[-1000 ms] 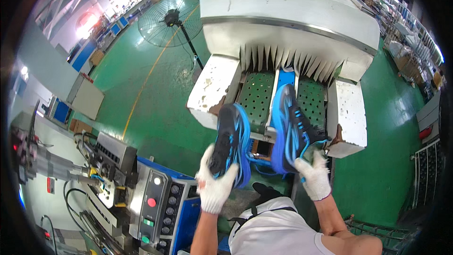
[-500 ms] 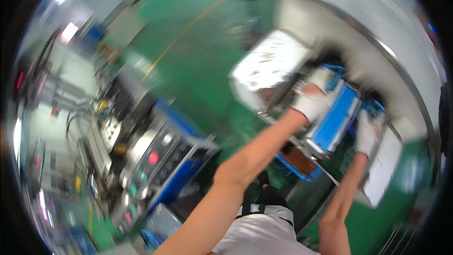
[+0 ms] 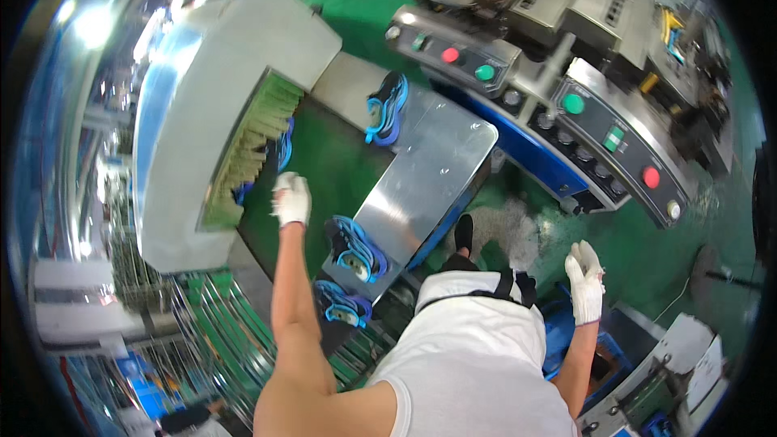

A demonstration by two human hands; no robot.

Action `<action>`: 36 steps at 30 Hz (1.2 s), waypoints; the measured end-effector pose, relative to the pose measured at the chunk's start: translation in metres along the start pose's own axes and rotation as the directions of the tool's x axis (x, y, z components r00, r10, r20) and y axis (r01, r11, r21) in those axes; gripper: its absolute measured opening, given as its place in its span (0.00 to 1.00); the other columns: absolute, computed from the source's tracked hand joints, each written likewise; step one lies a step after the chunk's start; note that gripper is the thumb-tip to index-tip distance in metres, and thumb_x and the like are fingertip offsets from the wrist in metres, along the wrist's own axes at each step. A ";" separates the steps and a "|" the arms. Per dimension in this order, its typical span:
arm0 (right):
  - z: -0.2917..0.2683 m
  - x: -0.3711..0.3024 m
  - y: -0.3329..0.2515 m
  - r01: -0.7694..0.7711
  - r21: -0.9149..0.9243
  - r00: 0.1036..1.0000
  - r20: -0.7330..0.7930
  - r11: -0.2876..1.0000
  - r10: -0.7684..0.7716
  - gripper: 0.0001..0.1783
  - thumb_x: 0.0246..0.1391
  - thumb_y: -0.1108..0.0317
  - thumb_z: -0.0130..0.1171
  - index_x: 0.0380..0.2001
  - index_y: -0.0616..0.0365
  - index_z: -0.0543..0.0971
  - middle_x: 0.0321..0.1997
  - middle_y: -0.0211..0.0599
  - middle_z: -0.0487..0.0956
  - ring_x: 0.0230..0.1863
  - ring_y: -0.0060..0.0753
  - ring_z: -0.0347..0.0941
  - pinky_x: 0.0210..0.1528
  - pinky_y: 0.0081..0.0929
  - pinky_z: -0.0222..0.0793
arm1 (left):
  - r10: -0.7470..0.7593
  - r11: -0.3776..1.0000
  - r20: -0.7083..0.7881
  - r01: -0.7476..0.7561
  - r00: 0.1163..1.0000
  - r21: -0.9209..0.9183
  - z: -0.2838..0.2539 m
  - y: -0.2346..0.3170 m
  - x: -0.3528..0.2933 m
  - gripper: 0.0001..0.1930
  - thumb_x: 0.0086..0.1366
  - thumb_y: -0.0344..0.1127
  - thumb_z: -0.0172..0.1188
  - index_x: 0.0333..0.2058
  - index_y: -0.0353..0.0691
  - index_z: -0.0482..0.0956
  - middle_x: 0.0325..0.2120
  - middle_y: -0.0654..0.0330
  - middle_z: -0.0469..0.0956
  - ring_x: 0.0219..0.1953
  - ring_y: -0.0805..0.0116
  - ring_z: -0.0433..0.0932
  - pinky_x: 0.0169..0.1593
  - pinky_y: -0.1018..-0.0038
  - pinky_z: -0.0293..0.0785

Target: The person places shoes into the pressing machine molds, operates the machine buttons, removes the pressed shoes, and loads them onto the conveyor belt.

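My left hand [image 3: 291,198], in a white glove, reaches over a green conveyor belt [image 3: 340,163] with its fingers loosely extended and nothing visible in them. Just beyond its fingertips, a black-and-blue shoe upper [image 3: 285,146] stands at the strip curtain [image 3: 252,144] of a grey machine. Another blue piece [image 3: 241,192] is mostly hidden by the strips. My right hand [image 3: 584,283], gloved too, hangs out to the right, open, fingers pointing forward. Similar shoe uppers rest near the belt: one [image 3: 387,109] at the far side, two [image 3: 356,251] [image 3: 344,305] at the near side.
The grey machine housing [image 3: 235,57] rises at left beside the belt. A bare metal tabletop [image 3: 429,166] adjoins it. Machines with a button panel [image 3: 611,133] stand far right. A roller rack [image 3: 235,316] lies near left; a blue crate [image 3: 603,364] sits near right.
The view has swung round to the curtained machine and belt. Both hands have left the blue-topped fixture between white pads; they are now far apart, and the left is over the belt.
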State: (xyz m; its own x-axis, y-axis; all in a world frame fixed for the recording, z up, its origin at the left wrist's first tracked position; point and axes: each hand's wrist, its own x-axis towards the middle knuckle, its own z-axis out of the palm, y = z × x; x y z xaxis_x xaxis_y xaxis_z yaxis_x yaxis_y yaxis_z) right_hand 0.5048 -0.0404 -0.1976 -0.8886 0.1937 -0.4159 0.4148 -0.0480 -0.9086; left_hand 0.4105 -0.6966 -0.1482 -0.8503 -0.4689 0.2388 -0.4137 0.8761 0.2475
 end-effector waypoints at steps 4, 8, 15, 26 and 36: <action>0.089 0.041 -0.023 -0.084 -0.206 0.996 0.009 0.975 0.088 0.35 0.65 0.70 0.62 0.71 0.69 0.63 0.73 0.59 0.68 0.73 0.48 0.66 0.72 0.38 0.64 | -0.197 0.973 0.018 0.198 0.980 -0.117 -0.046 -0.084 -0.036 0.20 0.73 0.42 0.60 0.54 0.31 0.77 0.47 0.44 0.83 0.48 0.48 0.83 0.53 0.59 0.79; 0.169 0.073 -0.036 -0.073 -0.388 0.988 0.099 0.919 0.120 0.35 0.65 0.65 0.62 0.71 0.67 0.66 0.70 0.52 0.74 0.70 0.43 0.70 0.68 0.35 0.68 | -0.129 0.820 0.333 0.289 0.934 -0.494 -0.008 -0.077 -0.139 0.39 0.54 0.43 0.79 0.61 0.35 0.72 0.56 0.46 0.75 0.59 0.54 0.76 0.60 0.59 0.75; 0.267 0.108 -0.048 0.010 -0.634 0.944 0.260 0.773 0.201 0.36 0.62 0.62 0.65 0.70 0.64 0.67 0.70 0.54 0.73 0.71 0.46 0.70 0.70 0.37 0.67 | -0.009 0.906 0.257 0.117 0.966 -0.407 0.073 -0.109 -0.131 0.04 0.63 0.32 0.64 0.32 0.38 0.83 0.35 0.52 0.80 0.43 0.49 0.78 0.48 0.57 0.73; 0.318 0.141 -0.044 0.239 -0.691 0.853 0.485 0.682 0.193 0.37 0.63 0.66 0.63 0.70 0.71 0.63 0.71 0.57 0.70 0.72 0.48 0.69 0.73 0.38 0.65 | -0.629 0.573 0.416 0.753 0.657 -0.323 0.047 -0.112 -0.030 0.40 0.79 0.61 0.31 0.33 0.40 0.90 0.30 0.54 0.85 0.38 0.55 0.81 0.51 0.62 0.74; 0.297 0.148 -0.075 0.210 -0.763 0.874 0.427 0.612 0.231 0.41 0.60 0.42 0.61 0.70 0.54 0.70 0.66 0.54 0.76 0.68 0.52 0.73 0.70 0.39 0.67 | 0.001 0.834 0.244 0.133 0.970 -0.535 0.083 0.014 -0.004 0.21 0.79 0.44 0.49 0.31 0.37 0.80 0.26 0.54 0.78 0.30 0.58 0.78 0.36 0.59 0.71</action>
State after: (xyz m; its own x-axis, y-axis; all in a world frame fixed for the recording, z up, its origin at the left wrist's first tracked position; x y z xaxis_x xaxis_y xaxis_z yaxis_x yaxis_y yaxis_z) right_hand 0.2842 -0.2995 -0.2025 -0.7645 -0.2597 -0.5900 0.2166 0.7585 -0.6146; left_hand 0.3812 -0.6731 -0.2240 -0.9045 -0.4264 0.0031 -0.2844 0.6088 0.7406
